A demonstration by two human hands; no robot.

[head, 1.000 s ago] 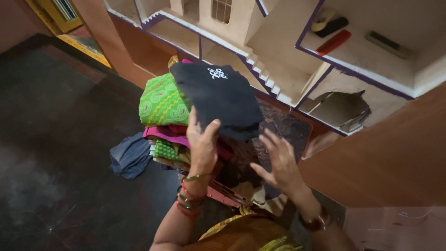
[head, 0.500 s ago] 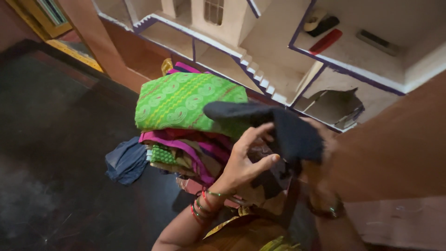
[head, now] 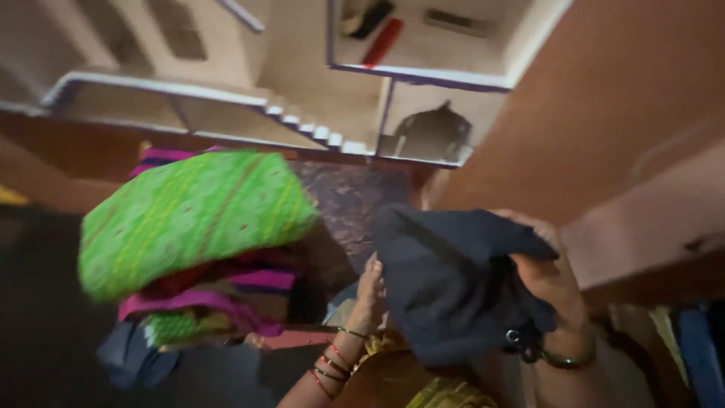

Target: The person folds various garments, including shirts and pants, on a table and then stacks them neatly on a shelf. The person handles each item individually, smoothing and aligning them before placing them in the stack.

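Both hands [head: 453,279] gripping the dark cloth [head: 445,279] (right of the green stack [head: 189,219]).

Cream wall shelves [head: 423,75] above reddish-brown wall [head: 604,98].

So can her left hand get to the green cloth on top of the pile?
Probably yes. The left hand is up beside the dark cloth that the right hand grips, and the green cloth lies uncovered on top of the pile just to its left, with nothing showing between them.
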